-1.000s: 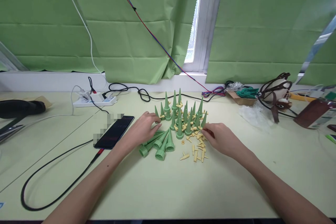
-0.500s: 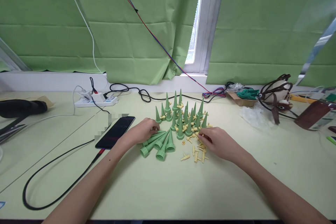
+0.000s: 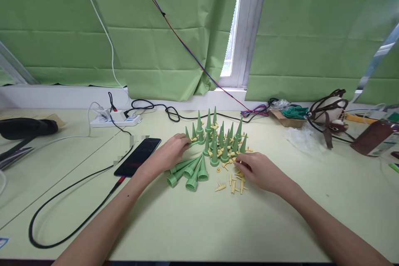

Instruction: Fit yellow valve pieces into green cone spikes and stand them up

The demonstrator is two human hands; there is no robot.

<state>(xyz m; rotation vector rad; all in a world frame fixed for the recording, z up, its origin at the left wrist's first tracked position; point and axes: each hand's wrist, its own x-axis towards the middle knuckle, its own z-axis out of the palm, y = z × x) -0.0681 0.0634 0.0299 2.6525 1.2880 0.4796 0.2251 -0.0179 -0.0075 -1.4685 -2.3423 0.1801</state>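
My left hand (image 3: 174, 151) has its fingers closed on a green plastic cone spike (image 3: 193, 143), whose narrow end points right; most of it is hidden by the hand. Just below lie several loose green cones (image 3: 191, 183), open ends toward me. My right hand (image 3: 257, 169) is pinched over the pile of small yellow T-shaped fittings (image 3: 233, 187); its fingertips hide what they hold, if anything. Between and beyond the hands stand several upright green cones (image 3: 214, 154), with yellow fittings on or around them.
Left of my left arm lies a phone (image 3: 137, 158) with a black cable. Behind it is a white power strip (image 3: 116, 120). At the right are a cardboard box (image 3: 288, 120), a plastic bag (image 3: 304, 139) and a brown bottle (image 3: 372, 139). Green curtains (image 3: 168, 50) hang behind the table.
My left hand has lifted slightly up and away from the loose cones, and a green cone now shows at its fingertips. My right hand has hardly moved.
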